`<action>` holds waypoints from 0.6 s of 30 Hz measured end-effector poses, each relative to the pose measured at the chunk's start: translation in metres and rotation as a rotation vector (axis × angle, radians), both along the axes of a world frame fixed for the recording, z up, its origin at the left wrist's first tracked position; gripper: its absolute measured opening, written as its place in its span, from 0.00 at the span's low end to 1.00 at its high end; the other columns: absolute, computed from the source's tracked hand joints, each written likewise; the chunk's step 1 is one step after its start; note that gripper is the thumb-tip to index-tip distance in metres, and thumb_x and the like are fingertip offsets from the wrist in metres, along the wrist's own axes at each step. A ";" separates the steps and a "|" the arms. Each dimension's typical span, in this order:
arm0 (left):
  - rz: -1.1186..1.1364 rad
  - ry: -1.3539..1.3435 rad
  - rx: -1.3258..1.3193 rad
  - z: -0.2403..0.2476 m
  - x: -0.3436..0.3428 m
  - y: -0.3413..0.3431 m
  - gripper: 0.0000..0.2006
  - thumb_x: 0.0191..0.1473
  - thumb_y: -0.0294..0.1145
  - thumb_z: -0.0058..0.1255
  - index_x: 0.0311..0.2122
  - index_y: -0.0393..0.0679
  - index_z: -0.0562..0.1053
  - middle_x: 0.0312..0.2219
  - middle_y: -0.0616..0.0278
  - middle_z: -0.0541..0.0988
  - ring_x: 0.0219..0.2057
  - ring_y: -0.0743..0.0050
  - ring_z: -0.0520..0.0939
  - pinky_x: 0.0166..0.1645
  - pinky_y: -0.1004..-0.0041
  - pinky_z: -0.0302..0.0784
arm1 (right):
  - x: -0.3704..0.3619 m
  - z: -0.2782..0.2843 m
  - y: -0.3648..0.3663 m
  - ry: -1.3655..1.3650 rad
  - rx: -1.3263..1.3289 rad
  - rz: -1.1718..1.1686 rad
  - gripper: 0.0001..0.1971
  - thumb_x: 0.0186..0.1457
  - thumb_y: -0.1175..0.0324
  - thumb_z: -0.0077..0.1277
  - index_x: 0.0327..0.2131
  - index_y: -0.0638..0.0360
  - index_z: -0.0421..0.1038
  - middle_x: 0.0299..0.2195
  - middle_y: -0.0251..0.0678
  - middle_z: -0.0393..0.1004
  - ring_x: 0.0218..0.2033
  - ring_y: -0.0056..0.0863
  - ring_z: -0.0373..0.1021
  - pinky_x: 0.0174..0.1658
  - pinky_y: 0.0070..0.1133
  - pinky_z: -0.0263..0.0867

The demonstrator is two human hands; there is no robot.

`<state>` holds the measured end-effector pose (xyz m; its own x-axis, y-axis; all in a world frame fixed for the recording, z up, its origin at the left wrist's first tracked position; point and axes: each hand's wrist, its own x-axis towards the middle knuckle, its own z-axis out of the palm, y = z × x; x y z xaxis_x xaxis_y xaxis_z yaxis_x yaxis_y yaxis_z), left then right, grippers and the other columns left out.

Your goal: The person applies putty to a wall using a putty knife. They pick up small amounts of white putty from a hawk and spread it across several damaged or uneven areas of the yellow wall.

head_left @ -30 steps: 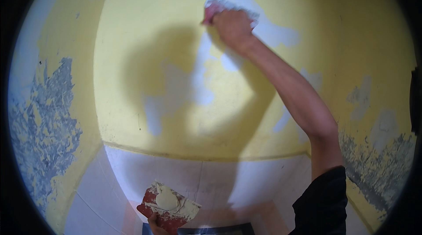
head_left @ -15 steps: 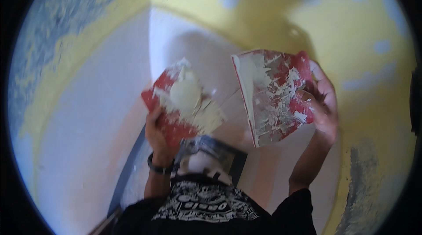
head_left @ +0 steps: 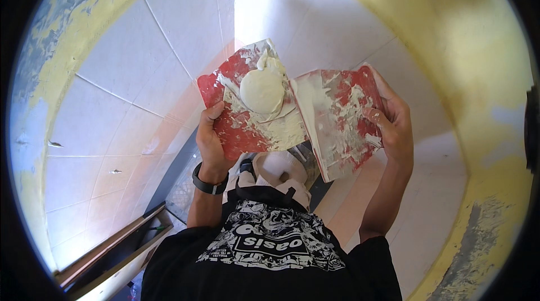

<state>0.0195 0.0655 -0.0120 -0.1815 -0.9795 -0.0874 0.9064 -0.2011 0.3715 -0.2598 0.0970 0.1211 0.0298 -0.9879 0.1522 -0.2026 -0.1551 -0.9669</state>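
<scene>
My left hand (head_left: 211,140) is closed on a red putty spreader (head_left: 239,129), thumb on its face. A round mound of cream putty (head_left: 262,91) sits on it, with more smeared around. My right hand (head_left: 394,126) grips a second red putty spreader (head_left: 346,124) by its right side, thumb on the face and the other fingers behind. Scraps of putty cover that face, and a thicker pale band runs along its left edge. That edge meets or overlaps the right side of the first spreader; whether they touch, I cannot tell.
Pale tiled walls (head_left: 140,64) meet in a corner ahead, below yellow, patchy painted wall (head_left: 484,132). Beneath the spreaders stands a white rounded vessel (head_left: 279,166), near my legs. A wooden frame (head_left: 112,250) with a dark opening lies at lower left.
The two spreaders have come together; the gap between them has closed. My left hand has shifted slightly right and up, my right hand left. The view shows more tiled wall.
</scene>
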 end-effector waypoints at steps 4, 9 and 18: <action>-0.027 -0.041 0.028 -0.003 0.010 0.009 0.19 0.58 0.37 0.43 0.50 0.35 0.69 0.42 0.54 0.78 0.41 0.60 0.81 0.49 0.60 0.76 | 0.005 0.001 -0.002 0.014 -0.088 -0.044 0.31 0.52 0.85 0.43 0.61 0.74 0.52 0.52 0.47 0.70 0.51 0.26 0.69 0.56 0.22 0.61; -0.181 -0.124 0.112 -0.021 0.027 0.016 0.18 0.57 0.35 0.44 0.48 0.32 0.69 0.40 0.52 0.79 0.39 0.61 0.82 0.48 0.63 0.78 | -0.004 0.014 -0.015 0.146 -0.063 0.037 0.30 0.52 0.85 0.41 0.62 0.70 0.54 0.47 0.42 0.73 0.44 0.20 0.70 0.51 0.19 0.64; -0.388 -0.103 0.201 0.001 0.025 0.012 0.16 0.56 0.31 0.45 0.46 0.31 0.70 0.38 0.52 0.80 0.38 0.64 0.82 0.46 0.65 0.79 | -0.027 0.024 -0.043 0.323 0.084 0.287 0.29 0.54 0.82 0.44 0.61 0.61 0.59 0.41 0.34 0.76 0.34 0.12 0.67 0.39 0.14 0.67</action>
